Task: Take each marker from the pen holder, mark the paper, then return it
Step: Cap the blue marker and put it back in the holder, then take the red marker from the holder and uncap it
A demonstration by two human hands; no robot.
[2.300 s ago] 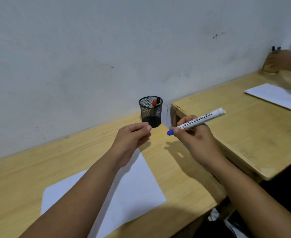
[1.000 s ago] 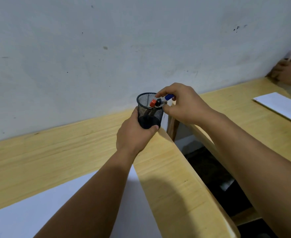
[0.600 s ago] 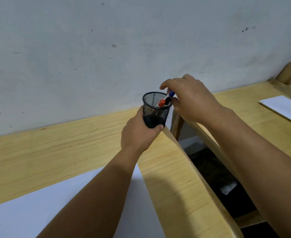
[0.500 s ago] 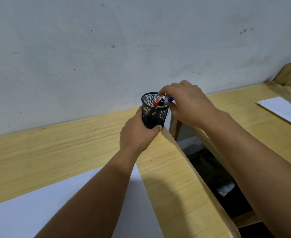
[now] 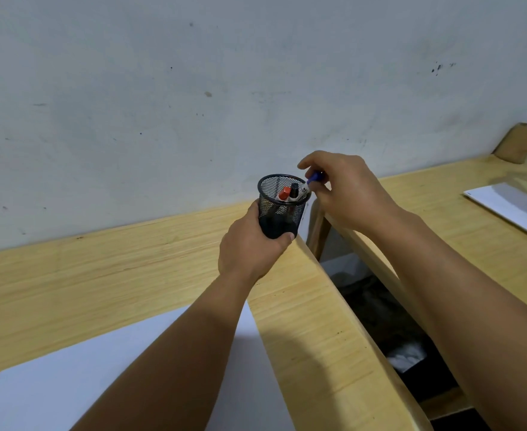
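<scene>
A black mesh pen holder (image 5: 282,200) stands at the far right corner of the wooden desk (image 5: 131,275). My left hand (image 5: 251,247) is wrapped around its lower part. Inside it stand a red-capped marker (image 5: 284,193) and a black-capped marker (image 5: 294,190). My right hand (image 5: 344,188) pinches the blue-capped marker (image 5: 313,179) by its cap end, its white barrel leaning into the holder over the right rim. A white sheet of paper (image 5: 100,377) lies on the desk near me, partly under my left forearm.
A grey wall rises right behind the desk. A gap with dark floor separates it from a second wooden desk (image 5: 473,237) on the right, which carries another white sheet (image 5: 517,206) and a brown holder (image 5: 520,146) with markers at the far corner.
My left hand went from in front of the holder to gripping it. My right hand carried the blue-capped marker over and lowered its barrel into the holder.
</scene>
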